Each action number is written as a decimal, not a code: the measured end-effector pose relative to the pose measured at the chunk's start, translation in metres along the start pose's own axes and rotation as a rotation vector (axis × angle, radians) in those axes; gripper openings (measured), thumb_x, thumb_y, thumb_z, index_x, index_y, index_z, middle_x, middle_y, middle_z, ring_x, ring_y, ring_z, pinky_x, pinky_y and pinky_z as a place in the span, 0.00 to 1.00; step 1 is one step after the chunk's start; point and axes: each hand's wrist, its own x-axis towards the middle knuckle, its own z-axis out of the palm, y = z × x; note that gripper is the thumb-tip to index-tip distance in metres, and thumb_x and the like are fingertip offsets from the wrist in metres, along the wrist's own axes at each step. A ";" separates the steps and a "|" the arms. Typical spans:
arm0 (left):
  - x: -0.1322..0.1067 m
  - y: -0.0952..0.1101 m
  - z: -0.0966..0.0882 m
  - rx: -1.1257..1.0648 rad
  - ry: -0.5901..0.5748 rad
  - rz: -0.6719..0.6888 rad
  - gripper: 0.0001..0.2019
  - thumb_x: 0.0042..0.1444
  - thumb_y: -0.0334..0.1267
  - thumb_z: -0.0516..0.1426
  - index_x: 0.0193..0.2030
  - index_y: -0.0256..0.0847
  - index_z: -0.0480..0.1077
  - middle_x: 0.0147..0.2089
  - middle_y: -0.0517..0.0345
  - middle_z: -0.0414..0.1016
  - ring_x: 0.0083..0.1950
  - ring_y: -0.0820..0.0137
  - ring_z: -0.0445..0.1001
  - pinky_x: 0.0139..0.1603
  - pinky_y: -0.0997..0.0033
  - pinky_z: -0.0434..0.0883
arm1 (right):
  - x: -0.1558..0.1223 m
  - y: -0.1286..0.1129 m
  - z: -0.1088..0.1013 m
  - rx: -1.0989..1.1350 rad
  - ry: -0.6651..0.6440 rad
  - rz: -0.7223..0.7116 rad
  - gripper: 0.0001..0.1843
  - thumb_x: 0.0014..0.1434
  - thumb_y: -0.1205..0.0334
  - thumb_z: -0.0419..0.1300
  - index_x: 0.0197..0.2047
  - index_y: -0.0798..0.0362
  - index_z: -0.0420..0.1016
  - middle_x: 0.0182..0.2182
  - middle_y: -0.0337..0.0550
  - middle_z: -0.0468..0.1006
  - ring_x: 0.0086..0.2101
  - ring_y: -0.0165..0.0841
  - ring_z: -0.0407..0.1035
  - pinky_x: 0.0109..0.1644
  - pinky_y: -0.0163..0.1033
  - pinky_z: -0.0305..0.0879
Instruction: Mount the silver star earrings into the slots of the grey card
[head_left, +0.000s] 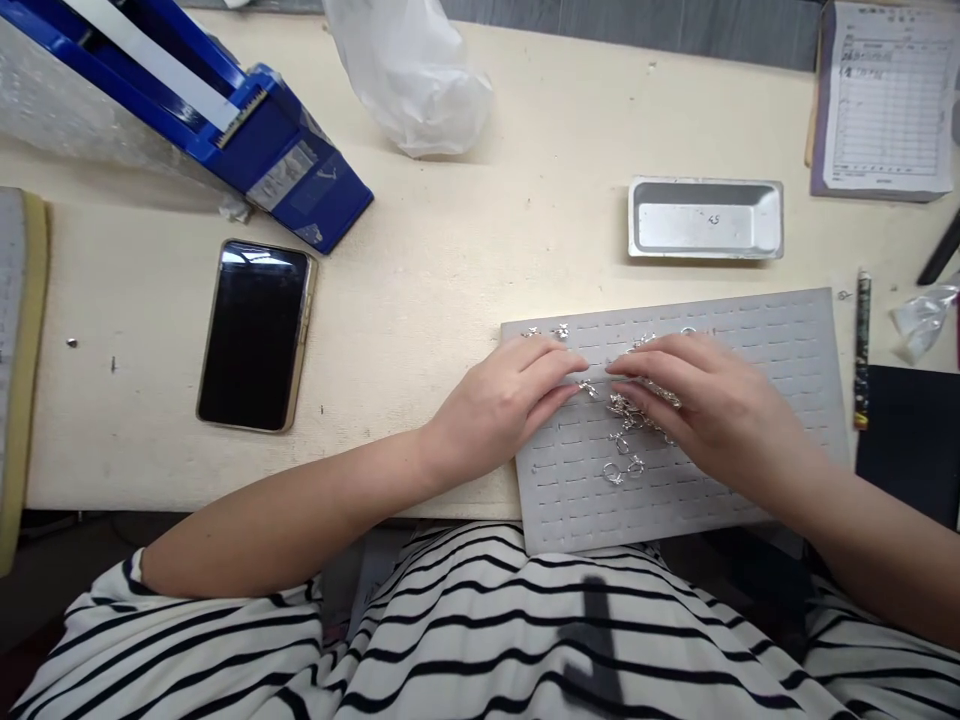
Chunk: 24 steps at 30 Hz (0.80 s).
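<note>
A grey slotted ring display pad [570, 500] lies at the table's front edge, slightly tilted. My left hand [502, 400] is over its left part, thumb and fingers closed, with a small silver ring [588, 389] at the fingertips. My right hand [712, 400] is closed above a loose heap of silver rings [634, 415], its fingertips facing the left hand's. What lies between the right fingertips is hidden. Single rings [613, 473] lie at the heap's near side. Two rings [562, 331] stand in the pad's top row by my left hand.
Behind the pad is a metal tray [705, 220]. On the left lie a phone [256, 335] and a blue tape dispenser [300, 170]. A white plastic bag [420, 80] is at the back. To the right are a pen [862, 350], a form pad [885, 100] and a dark flat item [911, 440].
</note>
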 end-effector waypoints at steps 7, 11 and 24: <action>-0.001 0.004 0.006 0.084 -0.068 -0.038 0.05 0.71 0.31 0.56 0.51 0.36 0.71 0.47 0.50 0.79 0.48 0.64 0.76 0.50 0.61 0.78 | 0.004 -0.008 0.018 -0.088 0.008 -0.130 0.08 0.70 0.62 0.62 0.48 0.57 0.78 0.36 0.45 0.81 0.36 0.37 0.71 0.42 0.42 0.70; 0.000 0.009 0.003 -0.103 -0.076 -0.212 0.06 0.68 0.31 0.59 0.50 0.39 0.69 0.46 0.53 0.79 0.44 0.68 0.77 0.47 0.64 0.79 | 0.009 -0.012 0.015 -0.019 0.008 -0.108 0.06 0.71 0.66 0.59 0.44 0.54 0.78 0.35 0.44 0.82 0.35 0.36 0.73 0.40 0.41 0.70; 0.000 0.016 -0.002 -0.317 0.025 -0.181 0.03 0.68 0.32 0.60 0.41 0.40 0.75 0.39 0.59 0.81 0.40 0.73 0.78 0.40 0.72 0.78 | 0.001 -0.028 0.002 0.340 0.102 0.052 0.08 0.70 0.67 0.60 0.48 0.44 0.76 0.43 0.39 0.85 0.42 0.34 0.80 0.48 0.43 0.77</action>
